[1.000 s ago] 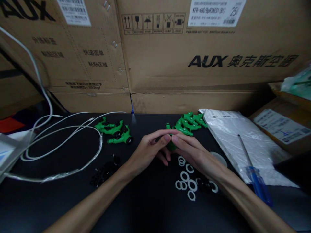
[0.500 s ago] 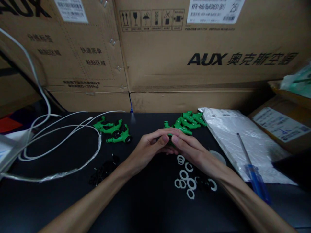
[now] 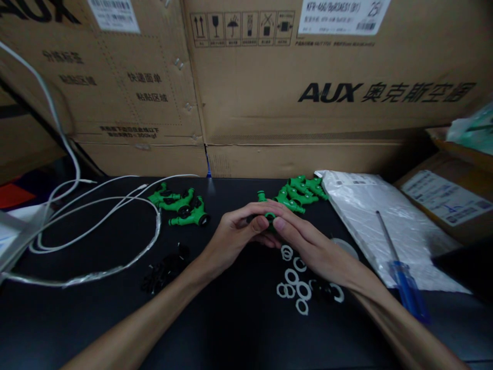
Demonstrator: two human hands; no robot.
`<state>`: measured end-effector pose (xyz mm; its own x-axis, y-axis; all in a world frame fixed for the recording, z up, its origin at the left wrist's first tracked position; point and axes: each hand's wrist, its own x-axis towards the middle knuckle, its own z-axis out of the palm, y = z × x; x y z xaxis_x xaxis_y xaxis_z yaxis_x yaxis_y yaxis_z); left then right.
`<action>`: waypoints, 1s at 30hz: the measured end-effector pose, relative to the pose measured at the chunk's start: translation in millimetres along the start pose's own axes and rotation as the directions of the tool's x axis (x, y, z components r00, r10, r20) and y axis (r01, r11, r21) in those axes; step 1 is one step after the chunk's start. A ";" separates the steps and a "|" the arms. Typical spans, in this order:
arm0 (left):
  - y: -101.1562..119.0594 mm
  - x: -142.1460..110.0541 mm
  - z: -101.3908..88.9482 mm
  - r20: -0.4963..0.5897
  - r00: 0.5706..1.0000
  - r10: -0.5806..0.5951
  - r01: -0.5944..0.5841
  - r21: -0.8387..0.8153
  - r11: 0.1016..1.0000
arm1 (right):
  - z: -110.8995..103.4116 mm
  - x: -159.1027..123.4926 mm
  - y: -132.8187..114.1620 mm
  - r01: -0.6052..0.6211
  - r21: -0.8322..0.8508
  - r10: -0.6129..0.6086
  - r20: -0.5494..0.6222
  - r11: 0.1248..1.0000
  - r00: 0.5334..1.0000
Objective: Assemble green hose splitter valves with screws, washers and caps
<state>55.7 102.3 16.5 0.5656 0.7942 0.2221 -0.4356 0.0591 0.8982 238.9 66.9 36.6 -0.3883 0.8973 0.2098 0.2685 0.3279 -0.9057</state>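
Note:
Both hands meet at the middle of the black table around a green Y-shaped hose connector. My left hand is closed on its left side, and my right hand wraps it from the right. Both thumbs press near its round opening, which faces me. One green end pokes out beyond the fingers; most of the connector is hidden. Several white ring washers lie below my right hand, beside small black parts. More green connectors lie just behind the hands.
Other green connectors with black parts lie at left, near a coiled white cable. Small black pieces sit beside my left forearm. A blue-handled screwdriver rests on a white plastic mailer. Cardboard boxes wall off the back.
The green connector has turned in my hands, so its round opening now shows between the thumbs and one end sticks out behind. The left fingers underneath have curled in.

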 end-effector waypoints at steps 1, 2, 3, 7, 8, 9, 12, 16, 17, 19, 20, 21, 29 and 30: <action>0.3 0.0 0.8 -0.004 1.000 0.004 -0.004 0.000 1.000 | 0.6 0.0 -0.3 -0.006 0.004 0.006 -0.006 1.000 1.000; 0.7 -0.2 1.7 -0.011 1.000 0.001 -0.001 0.002 1.000 | 1.4 0.2 -0.8 -0.015 0.011 0.015 -0.020 1.000 1.000; 1.3 -0.5 2.8 -0.022 1.000 -0.006 0.006 0.004 1.000 | 2.4 0.7 -1.6 -0.024 0.018 0.024 -0.036 1.000 0.999; 3.8 -1.8 6.5 -0.051 0.998 -0.038 0.037 -0.010 0.999 | 5.3 4.0 -4.3 -0.009 0.033 0.012 -0.077 0.999 0.997; 4.2 -1.9 6.9 -0.046 0.998 -0.040 0.039 -0.018 0.999 | 5.6 4.6 -4.3 -0.001 0.035 0.004 -0.083 0.999 0.997; 4.5 -2.0 7.1 -0.039 0.998 -0.040 0.039 -0.026 0.999 | 5.6 5.0 -4.0 0.006 0.035 -0.003 -0.089 0.999 0.996; 4.5 -1.6 6.7 -0.020 0.999 -0.040 0.039 -0.055 0.998 | 5.2 5.0 -2.3 0.015 0.025 -0.012 -0.095 1.000 0.995; 3.4 -1.3 5.5 -0.013 0.999 -0.039 0.038 -0.094 0.995 | 4.6 4.3 -1.2 0.019 0.011 -0.018 -0.090 1.000 0.996; 3.1 -1.4 5.2 -0.015 0.999 -0.042 0.041 -0.099 0.994 | 4.5 4.1 -1.2 0.017 0.009 -0.016 -0.087 1.000 0.996; 2.6 -1.7 4.7 -0.018 0.999 -0.051 0.048 -0.105 0.993 | 4.4 3.6 -1.2 0.006 0.012 -0.005 -0.083 1.000 0.997; 2.4 -1.9 4.5 -0.020 0.998 -0.056 0.053 -0.107 0.993 | 4.4 3.3 -1.1 -0.003 0.017 0.005 -0.082 1.000 0.997; 2.2 -2.0 4.4 -0.023 0.998 -0.060 0.057 -0.110 0.992 | 4.3 3.0 -0.9 -0.013 0.022 0.015 -0.081 1.000 0.997; 0.5 -3.1 4.9 -0.048 0.995 -0.089 0.080 -0.159 0.984 | 6.5 3.1 -0.7 -0.085 0.065 0.092 -0.100 0.994 0.991; 0.2 -3.3 5.0 -0.059 0.994 -0.097 0.086 -0.169 0.982 | 7.0 3.3 -0.8 -0.090 0.065 0.096 -0.098 0.994 0.991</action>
<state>57.3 96.7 17.9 0.5632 0.8188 0.1114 -0.4978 0.2285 0.8367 231.2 67.4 35.4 -0.2724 0.9492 0.1574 0.2447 0.2265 -0.9428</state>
